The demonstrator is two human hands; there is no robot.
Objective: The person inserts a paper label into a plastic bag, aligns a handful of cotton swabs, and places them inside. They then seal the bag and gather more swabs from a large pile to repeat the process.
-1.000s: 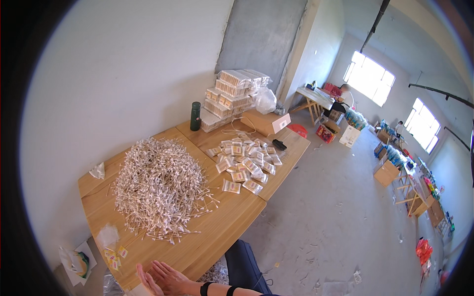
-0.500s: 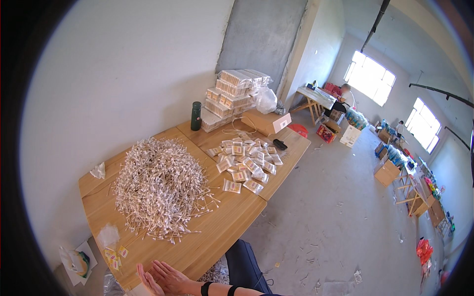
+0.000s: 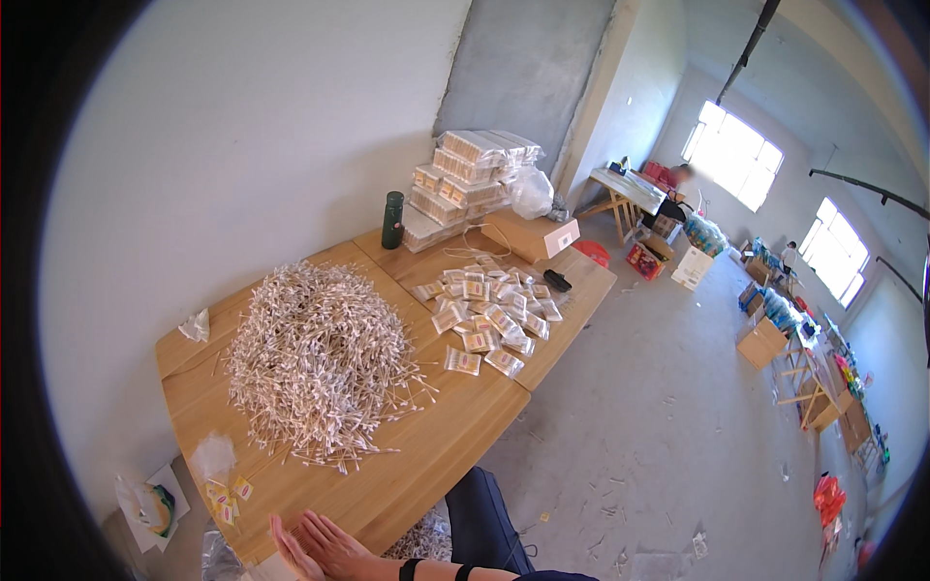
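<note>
My left hand [image 3: 288, 550] and my right hand [image 3: 334, 548] lie pressed together at the near edge of the wooden table [image 3: 436, 455], fingers straight and holding nothing. A dark band [image 3: 411, 569] circles one wrist. Just beyond the hands spreads a big heap of white cotton swabs [image 3: 315, 363]. Farther along the table lie several small clear packets [image 3: 484, 320] of swabs, scattered flat.
At the table's far end are stacked packed boxes [image 3: 465, 179], a dark green bottle [image 3: 392, 220], a cardboard box [image 3: 531, 235] and a small black object [image 3: 557, 281]. Yellow labels [image 3: 228, 492] and a white tuft [image 3: 211, 453] lie near my hands. A person [image 3: 678, 184] works far off.
</note>
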